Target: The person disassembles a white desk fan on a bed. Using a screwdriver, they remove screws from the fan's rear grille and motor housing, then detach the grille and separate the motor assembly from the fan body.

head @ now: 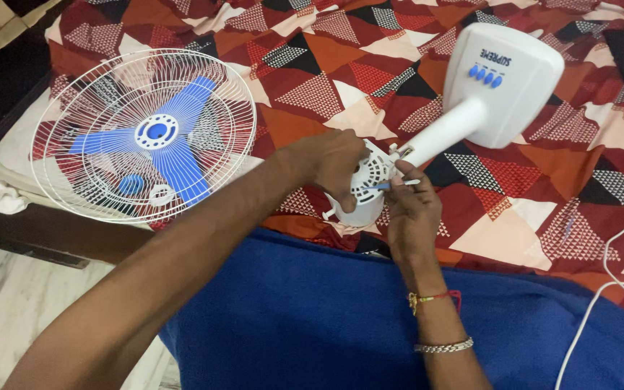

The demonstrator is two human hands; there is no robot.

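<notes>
Both hands (370, 184) closed on motor housing (364, 189)

The left hand (330, 165) hides part of the white motor case (365, 189), and the white cord (595, 297) runs off the edge.

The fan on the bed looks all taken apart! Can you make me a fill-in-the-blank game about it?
1. The fan blades inside the round wire cage are coloured ____.
2. The left hand grips the white motor housing, while the right hand holds a thin ____ against it.
3. The fan's base has a row of blue ____.
4. A bracelet and a red thread sit on the ____ wrist.

Missing words: blue; tool; buttons; right
</notes>
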